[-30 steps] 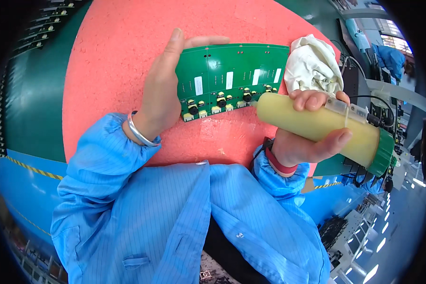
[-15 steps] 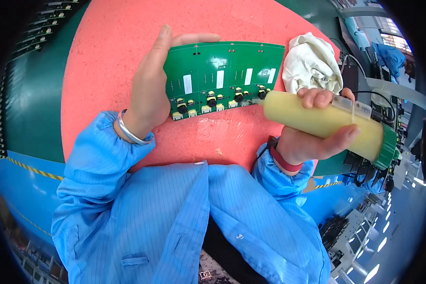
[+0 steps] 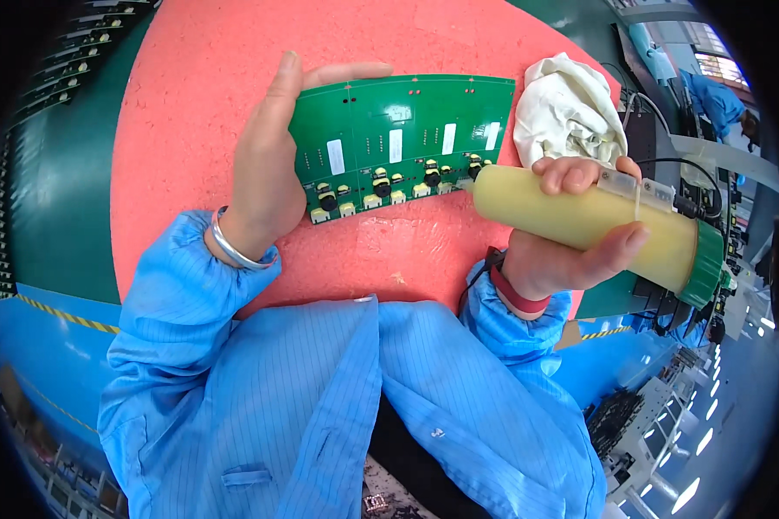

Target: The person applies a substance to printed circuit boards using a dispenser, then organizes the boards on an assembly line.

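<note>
My left hand (image 3: 268, 164) grips the left end of a green circuit board (image 3: 420, 117), its thumb and a finger stretched along the upper edge. The board is tilted up above a red mat. White labels cross its face, and yellow and black components line its lower edge. In my right hand (image 3: 563, 255) lies a thick yellow dispensing tube (image 3: 571, 208) with a green end cap (image 3: 704, 264). Fingers wrap over its top and the thumb lies along the near side. The tube's nozzle end is at the components on the board's lower right; whether it touches cannot be made out.
A crumpled white cloth (image 3: 571, 108) lies on the red mat (image 3: 208, 69), right of the board. Racked circuit boards (image 3: 74, 65) stand at the far left. A black cable (image 3: 688, 162) runs by the tube's rear. Another person in blue (image 3: 714, 104) is at the far right.
The board and my left hand have shifted slightly left. The tube in my right hand has moved a little left with them, its nozzle still at the lower right components.
</note>
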Demonstrator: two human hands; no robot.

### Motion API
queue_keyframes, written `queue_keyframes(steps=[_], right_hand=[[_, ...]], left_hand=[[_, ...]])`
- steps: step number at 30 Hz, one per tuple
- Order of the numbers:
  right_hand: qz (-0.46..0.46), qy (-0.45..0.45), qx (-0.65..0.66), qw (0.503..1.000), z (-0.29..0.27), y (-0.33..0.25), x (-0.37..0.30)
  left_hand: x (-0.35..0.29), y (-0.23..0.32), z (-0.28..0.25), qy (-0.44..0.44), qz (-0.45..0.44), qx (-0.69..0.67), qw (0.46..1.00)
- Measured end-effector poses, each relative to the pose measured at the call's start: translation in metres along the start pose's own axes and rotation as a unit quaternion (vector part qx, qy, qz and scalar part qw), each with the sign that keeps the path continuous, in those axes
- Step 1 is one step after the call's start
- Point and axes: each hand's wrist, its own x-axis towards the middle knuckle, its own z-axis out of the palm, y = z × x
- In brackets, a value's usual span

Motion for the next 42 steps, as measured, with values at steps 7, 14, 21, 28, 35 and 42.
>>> queue_keyframes(steps=[7,14,21,28,35,42], right_hand=[[0.004,0.005,0.006,1.000,-0.002,-0.006,0.004],[-0.020,0.039,-0.023,0.999,-0.011,-0.008,0.006],[-0.013,0.030,-0.021,0.999,-0.012,-0.006,0.005],[-0.030,0.042,-0.052,0.997,-0.013,-0.007,0.004],[-0.022,0.041,-0.049,0.998,-0.015,-0.012,0.007],[-0.015,0.082,-0.078,0.993,-0.021,-0.012,0.008]], left_hand=[[0.001,-0.001,-0.001,-0.003,0.003,0.006,1.000],[0.000,-0.001,-0.001,-0.003,0.007,0.008,1.000],[-0.001,0.001,-0.001,-0.003,-0.006,0.006,1.000],[0.001,0.000,-0.003,-0.014,-0.009,0.002,1.000],[-0.001,0.003,0.000,0.002,-0.021,0.007,1.000],[-0.001,0.004,0.001,0.002,-0.031,-0.006,1.000]])
